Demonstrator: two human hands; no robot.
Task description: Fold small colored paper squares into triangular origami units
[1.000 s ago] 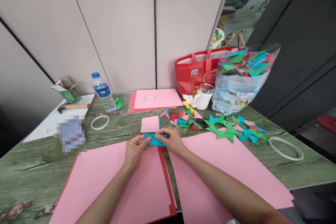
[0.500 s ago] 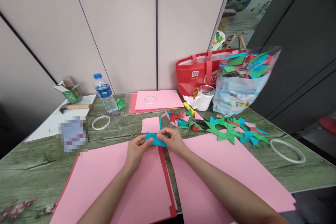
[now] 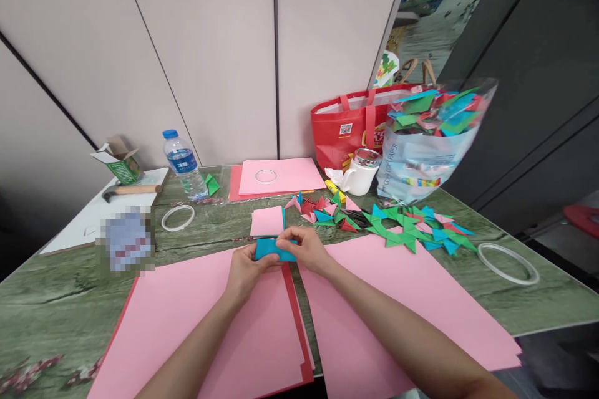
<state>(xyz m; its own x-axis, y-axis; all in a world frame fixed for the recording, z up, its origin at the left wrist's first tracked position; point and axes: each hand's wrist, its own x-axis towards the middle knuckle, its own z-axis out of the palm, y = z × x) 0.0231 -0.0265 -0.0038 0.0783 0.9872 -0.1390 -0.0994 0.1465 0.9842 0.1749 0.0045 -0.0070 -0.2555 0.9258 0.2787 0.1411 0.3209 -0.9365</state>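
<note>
A folded piece of blue paper (image 3: 269, 249) is held up between both hands, above the table's middle. My left hand (image 3: 246, 269) is closed on its left end, thumb on the near face. My right hand (image 3: 306, 249) pinches the right end, its fingers lying over the top edge. Just beyond the paper lies a small stack of pink and blue square sheets (image 3: 267, 222). Under my forearms are two piles of large pink sheets, the left pile (image 3: 187, 318) with red sheets beneath it and the right pile (image 3: 374, 299).
Folded paper pieces (image 3: 322, 207) and green paper stars (image 3: 395, 227) lie beyond my right hand. Behind stand a white mug (image 3: 359, 177), a red bag (image 3: 332, 131) and a plastic bag of folded pieces (image 3: 412, 156). At left are a water bottle (image 3: 185, 165), a hammer (image 3: 135, 189) and a white ring (image 3: 178, 218).
The blue paper has turned slightly, and its outline now looks more like an even rectangle. Both hands still hold it. The whole view has shifted a little.
</note>
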